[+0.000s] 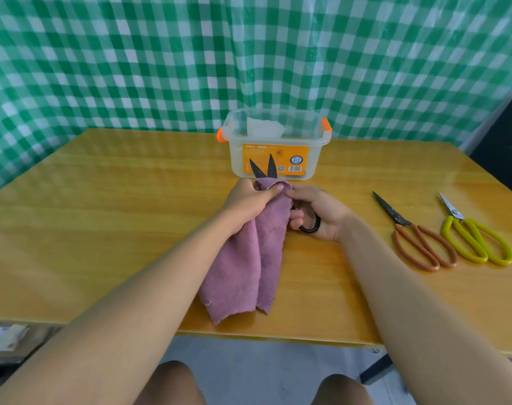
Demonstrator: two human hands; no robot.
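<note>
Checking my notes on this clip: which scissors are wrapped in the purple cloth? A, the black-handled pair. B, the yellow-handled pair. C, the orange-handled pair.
A: the right hand grips the black-handled scissors, whose blades poke out of the purple cloth held by the left hand. The orange-handled scissors and yellow-handled scissors lie apart on the table.

Quick count: three scissors, so a black pair (271,167), an orange pair (406,222) and a yellow pair (458,215). Then singles: one cloth (248,258), one box (278,141), one table (102,214), one curtain (161,68).
</note>
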